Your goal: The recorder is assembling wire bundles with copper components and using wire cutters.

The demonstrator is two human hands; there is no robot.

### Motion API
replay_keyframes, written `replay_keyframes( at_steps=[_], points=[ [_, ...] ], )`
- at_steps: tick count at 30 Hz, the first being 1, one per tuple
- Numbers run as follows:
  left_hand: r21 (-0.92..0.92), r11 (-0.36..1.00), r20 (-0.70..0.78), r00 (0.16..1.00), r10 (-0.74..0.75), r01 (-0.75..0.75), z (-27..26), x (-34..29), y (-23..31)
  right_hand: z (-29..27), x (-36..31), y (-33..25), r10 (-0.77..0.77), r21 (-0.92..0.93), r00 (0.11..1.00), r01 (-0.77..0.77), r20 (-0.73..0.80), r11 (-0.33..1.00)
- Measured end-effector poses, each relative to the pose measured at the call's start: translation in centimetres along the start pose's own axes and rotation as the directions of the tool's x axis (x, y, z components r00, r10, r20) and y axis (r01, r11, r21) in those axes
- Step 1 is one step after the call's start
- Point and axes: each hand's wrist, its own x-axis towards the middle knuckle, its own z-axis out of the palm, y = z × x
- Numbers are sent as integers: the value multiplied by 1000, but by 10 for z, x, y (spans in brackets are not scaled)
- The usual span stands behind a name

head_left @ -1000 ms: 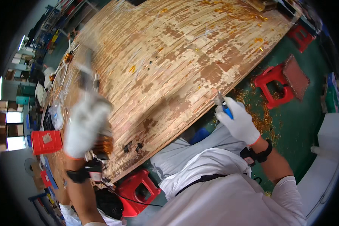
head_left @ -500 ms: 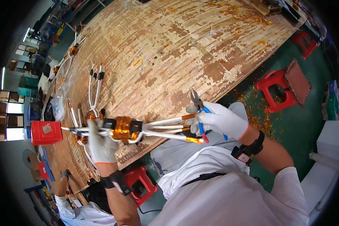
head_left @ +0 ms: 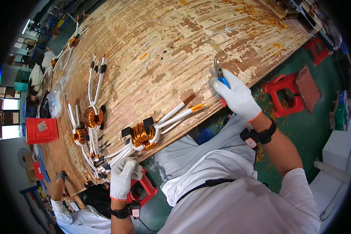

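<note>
My right hand point(head_left: 234, 93), in a white glove, is closed around cutting pliers point(head_left: 220, 75) with blue and red handles, the metal jaws pointing away over the table edge. A copper-wound coil point(head_left: 143, 135) with black pads lies near that edge. White-sleeved leads point(head_left: 179, 113) with bare copper and orange tips run from it toward the right. More white leads run down-left from the coil, ending beside my gloved left hand point(head_left: 124, 175). The left fingers are curled in; whether anything is inside them is hidden.
Two more coils point(head_left: 93, 116) with white leads stand left on the worn wooden table point(head_left: 175, 78). A red box point(head_left: 42, 130) is at the far left. Red stools point(head_left: 286, 95) stand on the green floor, and another person's gloved hand point(head_left: 61, 175) rests at the table's lower left.
The coil has come down onto the table from between my hands, its right leads released. My left hand has moved down toward me; my right hand has moved up and right with the pliers.
</note>
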Motion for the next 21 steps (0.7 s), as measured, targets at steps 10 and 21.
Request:
replay_keyframes(
  at_steps=[10,21],
  points=[
    [783,129,452,699,554,-609,120,109,108,1,7,20,-50,-142,987,28,-153,989],
    [752,443,364,868,339,-488,132,115,99,-21,-28,-3,2,-253,1000,-7,-21,967]
  ],
)
